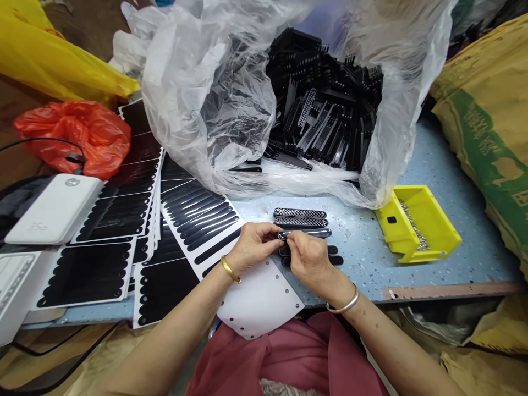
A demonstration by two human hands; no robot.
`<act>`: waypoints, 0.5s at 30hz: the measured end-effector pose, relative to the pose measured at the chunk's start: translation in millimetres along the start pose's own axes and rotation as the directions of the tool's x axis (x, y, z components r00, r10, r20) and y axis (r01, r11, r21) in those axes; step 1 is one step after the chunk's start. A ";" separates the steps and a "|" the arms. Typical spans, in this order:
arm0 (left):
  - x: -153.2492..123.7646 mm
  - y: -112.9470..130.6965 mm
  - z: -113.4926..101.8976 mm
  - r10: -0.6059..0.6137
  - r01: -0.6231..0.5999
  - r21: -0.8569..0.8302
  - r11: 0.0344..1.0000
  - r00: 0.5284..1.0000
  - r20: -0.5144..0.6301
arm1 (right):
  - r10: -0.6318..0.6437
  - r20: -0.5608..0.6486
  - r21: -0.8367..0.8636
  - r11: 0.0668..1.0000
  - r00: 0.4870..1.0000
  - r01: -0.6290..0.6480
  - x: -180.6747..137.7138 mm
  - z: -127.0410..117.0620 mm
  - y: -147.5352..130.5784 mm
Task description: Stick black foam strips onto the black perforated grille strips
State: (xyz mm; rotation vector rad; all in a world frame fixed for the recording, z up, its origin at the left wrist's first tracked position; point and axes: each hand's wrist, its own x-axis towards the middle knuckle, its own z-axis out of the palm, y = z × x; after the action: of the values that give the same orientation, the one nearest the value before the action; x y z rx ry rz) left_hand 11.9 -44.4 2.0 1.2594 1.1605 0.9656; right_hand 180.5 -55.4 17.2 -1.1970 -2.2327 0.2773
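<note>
My left hand, a gold bracelet at its wrist, pinches the left end of a glossy black strip with rounded ends. Close beside it, my right hand has its fingers closed on the same strip; the fingertips cover that end. Just beyond the strip lie two black pieces with a patterned lattice face. Partly hidden under my right hand are more flat black pieces. A white sheet with rows of black strip stickers passes beneath my left hand, its bare part curling over the table's front edge.
A clear plastic bag full of black plastic parts stands at the back. On the right, a yellow bin holds small metal pieces. Stacked sticker sheets, a white power bank and a red bag occupy the left.
</note>
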 end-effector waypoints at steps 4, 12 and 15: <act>1.0 0.6 -1.5 -0.040 0.041 -0.094 0.995 0.999 0.010 | -0.015 -0.007 -0.015 1.000 1.000 0.015 1.2 2.0 -2.5; 1.7 4.4 -1.1 -0.084 0.085 -0.194 0.977 0.996 0.015 | -0.038 -0.055 -0.055 0.998 0.998 0.035 7.0 10.5 -7.0; 1.9 2.5 -0.5 -0.044 0.044 -0.126 0.991 0.999 0.009 | -0.004 -0.081 -0.033 0.999 0.997 0.001 9.9 13.5 -5.9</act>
State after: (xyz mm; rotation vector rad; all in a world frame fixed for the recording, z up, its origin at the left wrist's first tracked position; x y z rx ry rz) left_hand 11.9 -42.2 4.3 1.1311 1.1007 0.9857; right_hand 164.3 -49.6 12.8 -1.2012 -2.1769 0.1882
